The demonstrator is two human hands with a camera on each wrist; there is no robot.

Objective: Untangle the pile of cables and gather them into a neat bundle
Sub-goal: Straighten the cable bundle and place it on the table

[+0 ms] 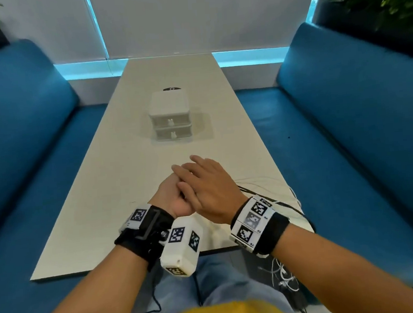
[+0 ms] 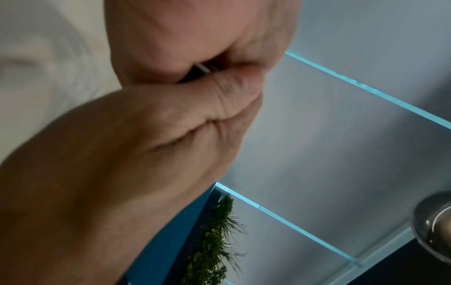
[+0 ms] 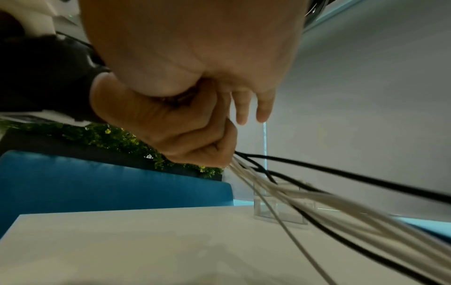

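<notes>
Several black and white cables (image 1: 269, 184) lie at the table's near right corner and run under my hands. My left hand (image 1: 171, 198) is curled into a fist around their gathered ends. In the right wrist view the left hand (image 3: 175, 131) grips the cables (image 3: 317, 194), which fan out from it to the lower right. My right hand (image 1: 207, 181) lies over the left fist with its fingers (image 1: 189, 168) straight. A sliver of cable (image 2: 202, 67) shows in the fold of the left hand (image 2: 109, 164).
A small white two-drawer box (image 1: 170, 114) stands mid-table (image 1: 99, 189), with a dark round object (image 1: 171, 88) behind it. Blue sofas (image 1: 358, 119) flank the table. Some cable ends (image 1: 285, 276) hang off the near right edge toward the floor.
</notes>
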